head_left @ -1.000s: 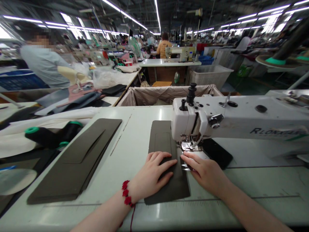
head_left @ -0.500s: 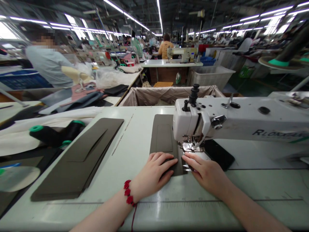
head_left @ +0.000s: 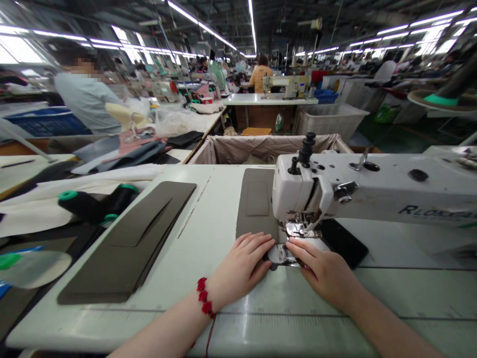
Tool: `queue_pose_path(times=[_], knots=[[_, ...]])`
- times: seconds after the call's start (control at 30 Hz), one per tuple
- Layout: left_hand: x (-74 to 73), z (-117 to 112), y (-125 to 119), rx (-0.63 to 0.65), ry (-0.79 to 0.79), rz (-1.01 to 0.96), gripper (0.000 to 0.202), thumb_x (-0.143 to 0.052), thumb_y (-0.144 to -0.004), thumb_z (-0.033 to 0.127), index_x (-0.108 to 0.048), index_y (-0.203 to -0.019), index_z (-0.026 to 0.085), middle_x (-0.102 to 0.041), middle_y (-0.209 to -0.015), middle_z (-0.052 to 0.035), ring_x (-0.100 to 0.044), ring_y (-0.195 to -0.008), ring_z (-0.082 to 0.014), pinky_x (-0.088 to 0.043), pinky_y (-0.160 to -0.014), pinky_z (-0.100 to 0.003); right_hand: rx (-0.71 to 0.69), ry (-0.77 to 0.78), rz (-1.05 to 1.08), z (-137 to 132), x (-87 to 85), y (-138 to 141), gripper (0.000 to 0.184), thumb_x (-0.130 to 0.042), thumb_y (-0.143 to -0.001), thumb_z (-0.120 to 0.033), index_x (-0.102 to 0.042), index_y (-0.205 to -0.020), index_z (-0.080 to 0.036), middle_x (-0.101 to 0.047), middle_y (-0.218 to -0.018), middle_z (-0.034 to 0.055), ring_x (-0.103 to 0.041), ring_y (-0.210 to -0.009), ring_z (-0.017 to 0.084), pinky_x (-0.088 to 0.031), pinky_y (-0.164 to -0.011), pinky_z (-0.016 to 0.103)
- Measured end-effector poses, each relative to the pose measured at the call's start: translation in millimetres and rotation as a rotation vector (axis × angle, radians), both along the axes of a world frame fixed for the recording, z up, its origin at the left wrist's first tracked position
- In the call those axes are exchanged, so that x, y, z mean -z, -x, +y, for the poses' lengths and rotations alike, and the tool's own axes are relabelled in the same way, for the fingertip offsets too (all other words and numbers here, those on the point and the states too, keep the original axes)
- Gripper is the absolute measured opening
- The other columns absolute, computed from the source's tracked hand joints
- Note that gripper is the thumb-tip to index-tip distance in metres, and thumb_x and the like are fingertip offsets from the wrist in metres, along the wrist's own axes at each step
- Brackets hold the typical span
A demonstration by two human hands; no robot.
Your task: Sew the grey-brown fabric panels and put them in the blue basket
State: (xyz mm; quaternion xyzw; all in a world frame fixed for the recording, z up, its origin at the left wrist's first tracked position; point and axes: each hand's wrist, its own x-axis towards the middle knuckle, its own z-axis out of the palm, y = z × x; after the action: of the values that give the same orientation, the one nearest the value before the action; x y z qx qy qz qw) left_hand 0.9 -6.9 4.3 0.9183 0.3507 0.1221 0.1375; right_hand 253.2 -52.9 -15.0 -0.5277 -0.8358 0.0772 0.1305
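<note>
Head view: left hand (head_left: 240, 261) open and unclenched, fingers lying across the near end of a dark olive panel (head_left: 257, 209). Right hand (head_left: 320, 268) just as open, fingertips (head_left: 298, 251) pressing on a shiny metal plate (head_left: 281, 254) between the two hands, with no firm grasp in either. Panel flat on the white sewing table (head_left: 208, 223), running away from the hands, just beside the presser foot (head_left: 298, 229) of the sewing machine (head_left: 294, 191). Red bead bracelet (head_left: 203, 296) on the left wrist. Black slab (head_left: 343, 242) right of the foot. Farther left, a large stacked olive panel (head_left: 126, 243) and black thread cones (head_left: 97, 206) with green ends. Ahead, a cloth-lined bin (head_left: 261, 149); at far left, a co-worker (head_left: 87, 102) in a grey shirt.
</note>
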Motion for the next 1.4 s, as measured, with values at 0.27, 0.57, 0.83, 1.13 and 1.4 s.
queue_pose_path(times=[0.27,0.57,0.83,1.13,1.4], knots=[[3.6,2.3,-2.9,-0.051,-0.020,0.060,0.059,-0.042,-0.098,0.045,-0.022,-0.150,0.029,-0.025,-0.157,0.0012,-0.021,-0.145,-0.0191,-0.018,-0.121,-0.045,-0.004,-0.007,0.012,0.4,3.6,-0.8,0.054,-0.045,-0.087,-0.013,-0.046,-0.139,-0.026,-0.044,-0.148,0.0026,-0.062,-0.108,0.022,-0.053,-0.093,0.039],[4.4,3.1,-3.1,-0.048,-0.024,0.077,0.061,-0.040,-0.098,0.047,-0.017,-0.152,0.028,-0.020,-0.158,0.0011,-0.017,-0.146,-0.0195,-0.016,-0.121,-0.045,-0.005,0.000,0.017,0.4,3.2,-0.3,0.056,-0.046,-0.086,-0.012,-0.046,-0.139,-0.026,-0.043,-0.148,0.0023,-0.062,-0.110,0.022,-0.052,-0.095,0.038],[5.2,2.8,-3.1,-0.052,-0.029,0.091,0.062,-0.038,-0.098,0.048,-0.015,-0.152,0.029,-0.017,-0.158,0.0024,-0.014,-0.147,-0.0189,-0.015,-0.122,-0.045,-0.001,-0.002,0.000,0.6,3.6,0.2,0.055,-0.044,-0.086,-0.011,-0.047,-0.139,-0.025,-0.044,-0.147,0.0025,-0.062,-0.108,0.022,-0.053,-0.092,0.039],[5.3,3.1,-3.3,-0.053,-0.039,0.055,0.061,-0.041,-0.098,0.047,-0.018,-0.151,0.029,-0.020,-0.158,0.0003,-0.017,-0.146,-0.0213,-0.018,-0.121,-0.047,-0.001,0.003,0.021,-0.3,2.4,0.0,0.056,-0.045,-0.085,-0.010,-0.047,-0.138,-0.026,-0.045,-0.147,0.0024,-0.061,-0.110,0.022,-0.052,-0.095,0.038],[4.9,2.3,-3.3,-0.057,-0.043,0.038,0.061,-0.044,-0.097,0.045,-0.019,-0.151,0.030,-0.021,-0.157,0.0002,-0.016,-0.146,-0.0214,-0.019,-0.121,-0.047,-0.004,0.000,0.023,0.9,2.8,-0.2,0.055,-0.044,-0.086,-0.011,-0.047,-0.139,-0.026,-0.045,-0.147,0.0020,-0.060,-0.112,0.022,-0.051,-0.097,0.039]])
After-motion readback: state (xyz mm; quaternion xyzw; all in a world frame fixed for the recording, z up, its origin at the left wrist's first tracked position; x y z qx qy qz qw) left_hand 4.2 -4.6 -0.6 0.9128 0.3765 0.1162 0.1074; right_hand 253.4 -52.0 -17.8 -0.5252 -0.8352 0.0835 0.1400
